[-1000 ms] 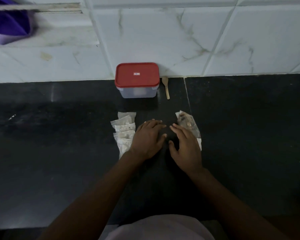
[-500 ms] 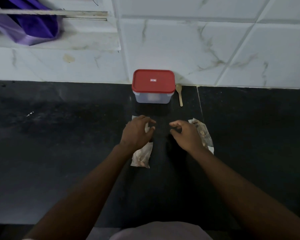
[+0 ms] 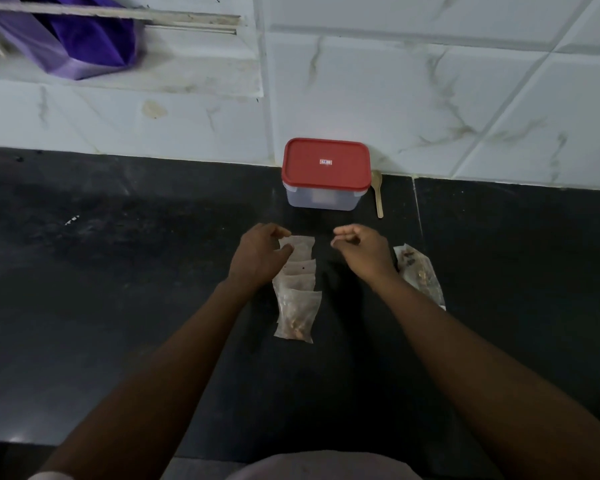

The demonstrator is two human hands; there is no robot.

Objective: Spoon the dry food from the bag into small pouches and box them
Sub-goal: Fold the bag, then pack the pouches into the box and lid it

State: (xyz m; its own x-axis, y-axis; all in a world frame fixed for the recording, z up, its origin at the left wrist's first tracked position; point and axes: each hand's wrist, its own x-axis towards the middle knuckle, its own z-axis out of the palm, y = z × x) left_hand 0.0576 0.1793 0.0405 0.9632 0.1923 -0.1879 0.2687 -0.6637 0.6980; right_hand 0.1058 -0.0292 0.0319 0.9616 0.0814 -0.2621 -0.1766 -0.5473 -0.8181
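Note:
Several small clear pouches with brown dry food lie in an overlapping row on the black counter. My left hand is at the row's far end; its thumb and fingers pinch the left edge of the farthest pouch. To the right of that pouch hovers my right hand, fingers curled, holding nothing. The larger clear food bag lies flat just right of my right wrist. A clear box with a shut red lid stands against the wall, a wooden spoon beside it.
A white marble-tiled wall rises behind the counter. A purple cloth hangs from a ledge at the top left. The counter's front edge runs along the bottom, near my body.
Both hands lifted off the counter and moved away from me toward the box. My left hand went to the far end of the pouch row; my right hand's fingers curled.

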